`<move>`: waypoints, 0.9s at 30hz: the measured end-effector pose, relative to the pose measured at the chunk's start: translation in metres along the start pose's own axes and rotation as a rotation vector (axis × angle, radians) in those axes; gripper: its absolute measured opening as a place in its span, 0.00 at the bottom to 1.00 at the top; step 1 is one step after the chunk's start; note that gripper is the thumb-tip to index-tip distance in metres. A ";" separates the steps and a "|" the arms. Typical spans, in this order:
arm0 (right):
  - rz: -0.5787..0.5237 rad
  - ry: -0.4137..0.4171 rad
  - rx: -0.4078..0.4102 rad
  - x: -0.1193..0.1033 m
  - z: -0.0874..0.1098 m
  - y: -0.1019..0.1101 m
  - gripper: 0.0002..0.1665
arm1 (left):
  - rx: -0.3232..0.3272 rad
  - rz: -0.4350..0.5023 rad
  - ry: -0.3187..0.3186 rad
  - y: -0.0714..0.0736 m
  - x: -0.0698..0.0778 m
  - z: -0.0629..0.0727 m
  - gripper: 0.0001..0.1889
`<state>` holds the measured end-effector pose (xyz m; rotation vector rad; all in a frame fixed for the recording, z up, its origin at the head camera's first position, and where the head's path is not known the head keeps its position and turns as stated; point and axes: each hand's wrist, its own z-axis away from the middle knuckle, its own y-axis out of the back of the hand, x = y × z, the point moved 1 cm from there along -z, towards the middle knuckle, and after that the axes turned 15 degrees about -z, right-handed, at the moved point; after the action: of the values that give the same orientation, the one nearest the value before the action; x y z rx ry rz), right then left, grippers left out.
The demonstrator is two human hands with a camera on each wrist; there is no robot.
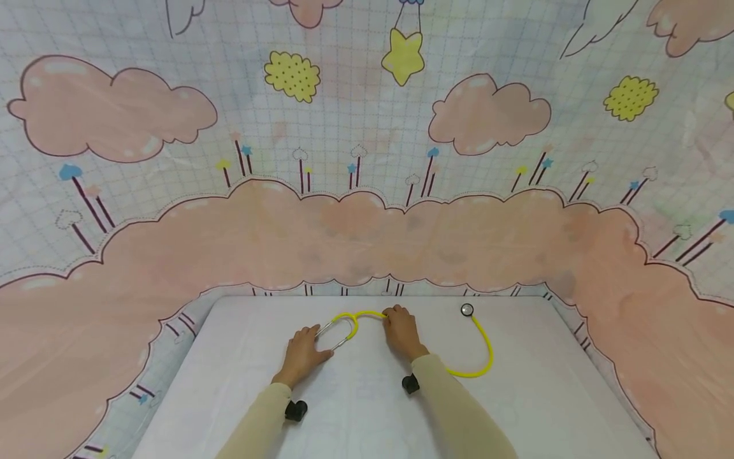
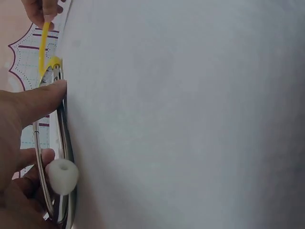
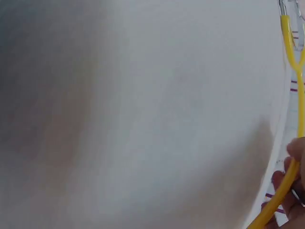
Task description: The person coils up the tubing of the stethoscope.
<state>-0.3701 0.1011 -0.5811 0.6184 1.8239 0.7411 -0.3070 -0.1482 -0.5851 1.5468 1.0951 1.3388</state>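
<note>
A stethoscope with yellow tubing (image 1: 487, 338) lies across the white table. My left hand (image 1: 304, 354) grips its metal ear tubes; in the left wrist view the thumb crosses the tubes (image 2: 63, 136), and a white ear tip (image 2: 63, 176) shows beside the fingers. Farther along, past the yellow fork (image 1: 354, 324), my right hand (image 1: 403, 331) pinches the tubing. The right wrist view shows the tube (image 3: 282, 191) running between thumb and fingers. The round chest piece (image 1: 467, 310) rests near the table's back edge, to the right of both hands. My right forearm hides part of the tubing.
The white tabletop (image 1: 545, 382) ends at the back against a patterned cloth wall (image 1: 373, 242) with clouds and stars. That same cloth rises along the left and right sides. A small black device (image 1: 295, 410) sits at each wrist.
</note>
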 end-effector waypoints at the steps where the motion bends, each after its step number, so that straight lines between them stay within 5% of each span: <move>1: -0.025 0.001 0.011 0.000 0.000 0.001 0.10 | -0.007 0.000 0.001 0.000 0.000 0.000 0.38; 7: -0.150 0.043 0.040 -0.005 -0.001 0.012 0.10 | -0.065 -0.005 0.028 0.001 0.000 0.001 0.37; 16: -0.174 0.071 0.036 -0.010 0.001 0.029 0.10 | -0.025 0.008 0.001 0.008 0.007 0.000 0.23; 23: -0.184 0.070 0.053 -0.015 0.005 0.037 0.10 | -0.047 0.111 -0.074 0.011 0.009 0.003 0.25; 27: -0.187 0.060 0.048 -0.020 0.008 0.043 0.10 | -0.062 0.122 -0.050 0.011 0.010 0.005 0.30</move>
<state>-0.3525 0.1180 -0.5394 0.4523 1.9298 0.5975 -0.3002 -0.1419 -0.5727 1.6140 0.9325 1.3949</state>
